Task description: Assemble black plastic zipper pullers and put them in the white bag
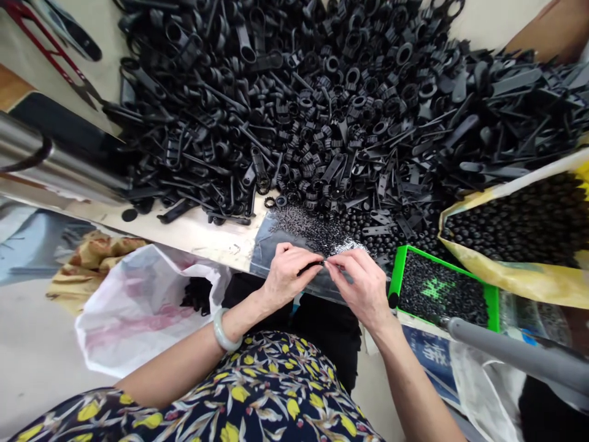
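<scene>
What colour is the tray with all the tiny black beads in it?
The tray is bright green, and the beads inside are black. It shows best in the head view.

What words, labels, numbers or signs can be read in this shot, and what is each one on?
Nothing can be quoted for certain: the white characters on the blue printed sheet are cut off and too blurred to read, and the bright green mark inside the green plastic tray is half covered and illegible.

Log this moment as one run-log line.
Left hand: pinches small black plastic part | Right hand: pinches same part | Nearby: green tray of black beads, black plastic heap
</scene>
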A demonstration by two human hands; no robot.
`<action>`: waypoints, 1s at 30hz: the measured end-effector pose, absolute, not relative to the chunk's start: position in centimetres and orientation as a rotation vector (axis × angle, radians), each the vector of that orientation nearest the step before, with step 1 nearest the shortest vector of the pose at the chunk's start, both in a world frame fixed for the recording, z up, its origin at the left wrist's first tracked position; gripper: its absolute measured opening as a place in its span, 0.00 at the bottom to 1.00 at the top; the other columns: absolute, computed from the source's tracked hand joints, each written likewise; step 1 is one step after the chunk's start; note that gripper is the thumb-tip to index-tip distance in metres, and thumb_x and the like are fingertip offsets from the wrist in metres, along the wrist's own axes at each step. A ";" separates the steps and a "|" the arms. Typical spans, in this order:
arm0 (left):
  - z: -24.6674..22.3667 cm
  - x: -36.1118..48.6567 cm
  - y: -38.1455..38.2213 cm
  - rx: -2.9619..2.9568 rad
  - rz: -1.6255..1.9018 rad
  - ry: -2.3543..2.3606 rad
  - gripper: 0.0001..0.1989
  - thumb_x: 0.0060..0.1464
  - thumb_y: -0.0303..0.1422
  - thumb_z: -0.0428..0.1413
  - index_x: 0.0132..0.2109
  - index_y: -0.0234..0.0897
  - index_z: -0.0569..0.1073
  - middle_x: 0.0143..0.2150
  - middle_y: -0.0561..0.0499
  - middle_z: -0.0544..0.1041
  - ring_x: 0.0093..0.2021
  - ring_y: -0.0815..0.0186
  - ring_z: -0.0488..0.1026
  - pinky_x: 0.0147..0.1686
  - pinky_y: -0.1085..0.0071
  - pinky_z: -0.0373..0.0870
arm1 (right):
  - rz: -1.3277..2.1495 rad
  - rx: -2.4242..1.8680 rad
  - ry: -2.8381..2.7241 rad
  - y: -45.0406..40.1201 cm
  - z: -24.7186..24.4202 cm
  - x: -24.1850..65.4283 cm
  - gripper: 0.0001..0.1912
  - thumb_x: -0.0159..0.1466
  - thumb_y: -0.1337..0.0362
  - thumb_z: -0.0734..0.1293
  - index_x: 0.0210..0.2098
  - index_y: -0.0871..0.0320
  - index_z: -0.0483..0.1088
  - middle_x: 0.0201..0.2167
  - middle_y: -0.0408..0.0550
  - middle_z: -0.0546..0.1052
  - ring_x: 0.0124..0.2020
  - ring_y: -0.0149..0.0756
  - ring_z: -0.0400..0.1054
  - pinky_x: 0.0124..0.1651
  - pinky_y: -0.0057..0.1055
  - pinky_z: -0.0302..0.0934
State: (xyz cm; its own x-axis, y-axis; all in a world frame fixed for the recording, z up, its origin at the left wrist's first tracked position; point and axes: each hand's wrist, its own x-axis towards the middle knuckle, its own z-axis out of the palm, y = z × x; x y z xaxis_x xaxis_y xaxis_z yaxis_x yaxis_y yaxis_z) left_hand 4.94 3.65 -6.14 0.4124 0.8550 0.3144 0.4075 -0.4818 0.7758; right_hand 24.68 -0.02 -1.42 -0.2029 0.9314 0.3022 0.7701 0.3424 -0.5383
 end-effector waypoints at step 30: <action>-6.8 4.7 3.7 2.054 0.998 0.971 0.07 0.70 0.32 0.56 0.46 0.39 0.79 0.44 0.50 0.87 0.45 0.63 0.83 0.50 0.59 0.59 | 0.181 -1.355 -2.292 -0.1 -1.9 24.5 0.09 0.71 0.71 0.68 0.50 0.57 0.75 0.40 0.51 0.79 0.40 0.38 0.72 0.45 0.35 0.70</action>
